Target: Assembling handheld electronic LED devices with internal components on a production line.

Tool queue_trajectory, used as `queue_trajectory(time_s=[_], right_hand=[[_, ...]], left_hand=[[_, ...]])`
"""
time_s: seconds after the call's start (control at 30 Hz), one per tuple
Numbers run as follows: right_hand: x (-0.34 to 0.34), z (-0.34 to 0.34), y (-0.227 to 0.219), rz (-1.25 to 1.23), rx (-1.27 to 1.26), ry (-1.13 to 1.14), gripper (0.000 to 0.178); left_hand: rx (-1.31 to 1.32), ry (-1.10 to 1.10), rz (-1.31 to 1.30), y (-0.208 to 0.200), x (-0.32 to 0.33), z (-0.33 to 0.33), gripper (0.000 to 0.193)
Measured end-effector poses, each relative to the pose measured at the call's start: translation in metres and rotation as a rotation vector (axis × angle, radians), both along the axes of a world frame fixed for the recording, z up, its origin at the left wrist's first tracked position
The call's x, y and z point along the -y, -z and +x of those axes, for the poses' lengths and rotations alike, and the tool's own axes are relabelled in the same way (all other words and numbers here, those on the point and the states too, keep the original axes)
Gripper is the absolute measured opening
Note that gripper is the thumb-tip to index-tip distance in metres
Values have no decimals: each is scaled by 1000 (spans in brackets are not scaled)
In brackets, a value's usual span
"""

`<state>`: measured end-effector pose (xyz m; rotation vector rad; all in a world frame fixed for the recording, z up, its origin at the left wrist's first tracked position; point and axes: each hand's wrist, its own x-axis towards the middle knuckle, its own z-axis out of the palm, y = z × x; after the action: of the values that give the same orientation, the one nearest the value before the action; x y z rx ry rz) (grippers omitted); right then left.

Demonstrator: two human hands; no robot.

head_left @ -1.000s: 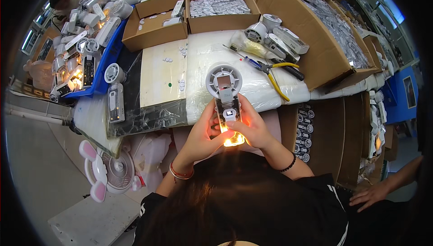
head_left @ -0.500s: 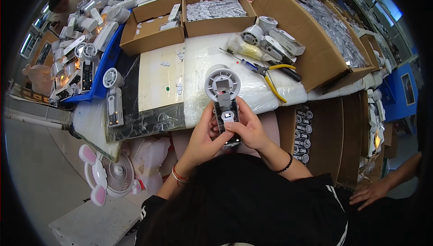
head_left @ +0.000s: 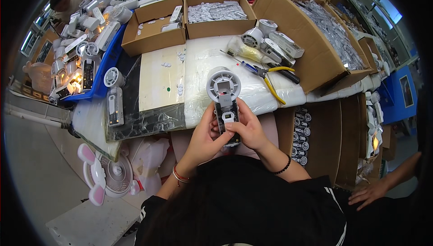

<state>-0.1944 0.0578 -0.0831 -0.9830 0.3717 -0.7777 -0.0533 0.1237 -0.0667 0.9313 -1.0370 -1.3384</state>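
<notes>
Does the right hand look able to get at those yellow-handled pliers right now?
Probably yes: the pliers lie uncovered on the bench ahead, with nothing standing between. The right hand would first have to release the fan unit, though.

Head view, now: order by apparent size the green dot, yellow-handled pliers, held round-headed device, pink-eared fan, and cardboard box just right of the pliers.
1. Cardboard box
2. Pink-eared fan
3. Held round-headed device
4. Yellow-handled pliers
5. Green dot
Apparent size only; distances from the camera differ.

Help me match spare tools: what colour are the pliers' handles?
The pliers' handles are yellow, best in the head view.
</notes>
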Motion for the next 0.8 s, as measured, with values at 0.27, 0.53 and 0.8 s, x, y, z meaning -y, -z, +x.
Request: queue_trajectory(time_s=[0.27, 0.53, 0.8], right_hand=[[5, -2, 2, -43, 12, -57, 70], [0, -1, 6, -76, -83, 19, 67], [9, -3, 7, -52, 3, -76, 66]], left_hand=[[-54, -4, 45, -1, 0, 0, 83], [-66, -7, 30, 1, -2, 0, 78], [-16, -1, 34, -3, 0, 1, 78]])
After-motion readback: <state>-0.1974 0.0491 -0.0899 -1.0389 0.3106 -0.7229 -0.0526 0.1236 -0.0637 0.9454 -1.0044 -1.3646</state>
